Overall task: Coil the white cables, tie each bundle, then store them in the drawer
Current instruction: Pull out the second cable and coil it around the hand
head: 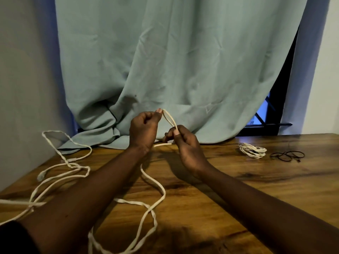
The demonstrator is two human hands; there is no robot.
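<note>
A long white cable (155, 184) sprawls in loose loops over the wooden table (256, 189), from the left edge to the front. Both hands are raised above the table near the curtain. My left hand (144, 130) pinches the top of a small loop of this cable between thumb and finger. My right hand (185, 143) pinches the loop's lower end, and a short cable end sticks out to the left of it. A coiled white cable bundle (252, 150) lies at the right of the table.
Thin black ties (287, 155) lie just right of the coiled bundle. A pale green curtain (174, 61) hangs behind the table and spills onto its back edge. A dark window gap (275, 110) shows at right. No drawer is in view.
</note>
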